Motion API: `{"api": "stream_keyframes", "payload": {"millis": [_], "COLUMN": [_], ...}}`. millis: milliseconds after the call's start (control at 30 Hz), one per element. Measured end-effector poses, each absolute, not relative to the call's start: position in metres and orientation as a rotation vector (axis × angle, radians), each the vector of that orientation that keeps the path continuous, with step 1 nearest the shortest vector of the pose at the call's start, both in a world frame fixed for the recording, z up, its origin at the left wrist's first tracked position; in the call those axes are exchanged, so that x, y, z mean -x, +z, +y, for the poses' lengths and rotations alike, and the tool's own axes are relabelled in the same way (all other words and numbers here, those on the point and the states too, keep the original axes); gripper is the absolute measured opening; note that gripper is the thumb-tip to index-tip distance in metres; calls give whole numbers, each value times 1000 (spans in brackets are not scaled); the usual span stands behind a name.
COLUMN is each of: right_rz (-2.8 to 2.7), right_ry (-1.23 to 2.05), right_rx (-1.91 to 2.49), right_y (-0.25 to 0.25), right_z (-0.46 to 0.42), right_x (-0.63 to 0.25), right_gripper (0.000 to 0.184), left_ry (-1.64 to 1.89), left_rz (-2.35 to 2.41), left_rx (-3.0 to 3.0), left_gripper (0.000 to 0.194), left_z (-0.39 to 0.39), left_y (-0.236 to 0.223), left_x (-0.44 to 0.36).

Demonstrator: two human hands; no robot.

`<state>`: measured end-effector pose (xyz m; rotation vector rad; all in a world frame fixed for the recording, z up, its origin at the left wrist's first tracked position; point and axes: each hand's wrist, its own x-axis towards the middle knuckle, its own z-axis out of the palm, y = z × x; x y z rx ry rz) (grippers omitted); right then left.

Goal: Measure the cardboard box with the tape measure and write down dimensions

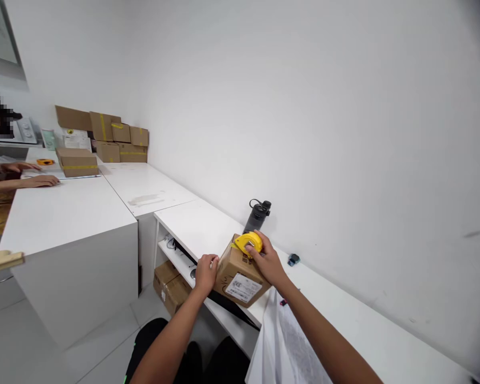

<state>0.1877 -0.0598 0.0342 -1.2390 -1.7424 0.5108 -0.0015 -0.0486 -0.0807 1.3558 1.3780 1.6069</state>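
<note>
A brown cardboard box (229, 274) with a white shipping label (243, 288) rests on the white shelf unit in front of me. My right hand (267, 260) is closed around a yellow tape measure (249, 242) and keeps it against the top of the box. A short yellow piece of blade shows at the left side of its case. At the box's left side, my left hand (206, 273) has its fingers curled in, with the thumb by the cardboard. Whatever may be between those fingers is hidden.
Behind the box stands a dark water bottle (256, 217). A small dark object (293, 260) lies by the wall. White sheeting (282, 341) hangs over the front edge. More boxes (172, 288) sit below. At left, a co-worker's hands (40, 181) rest near another box (78, 162).
</note>
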Motion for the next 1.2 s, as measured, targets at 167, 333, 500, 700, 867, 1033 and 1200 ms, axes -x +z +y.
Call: {"api": "stream_keyframes", "payload": {"millis": [167, 333, 500, 700, 867, 1033, 1200], "right_rz": [-1876, -2145, -2275, -2430, -2462, -2433, -2323], "right_ry": [378, 490, 499, 419, 456, 460, 548], "right_rx": [1299, 1098, 1040, 1039, 1088, 1191, 1335], "right_y": [39, 50, 57, 70, 80, 78, 73], "right_z": [-45, -23, -14, -15, -21, -40, -56], "right_x": [-176, -180, -180, -182, -201, -236, -280], "right_gripper": [59, 58, 57, 55, 53, 53, 55], "left_ry": [1533, 1462, 1504, 1580, 1575, 1529, 1527], "left_rz": [1201, 1117, 1033, 1026, 1107, 1112, 1090], "left_rx": [-1195, -1090, -1178, -1215, -1236, -1210, -1175], "left_gripper": [54, 72, 75, 67, 55, 55, 55], "left_z": [-57, -73, -64, -58, -62, -61, -61], "left_y": [-34, -20, -23, -30, -24, -20, -17], "left_x": [-10, -21, -26, -30, -31, -31, -33]}}
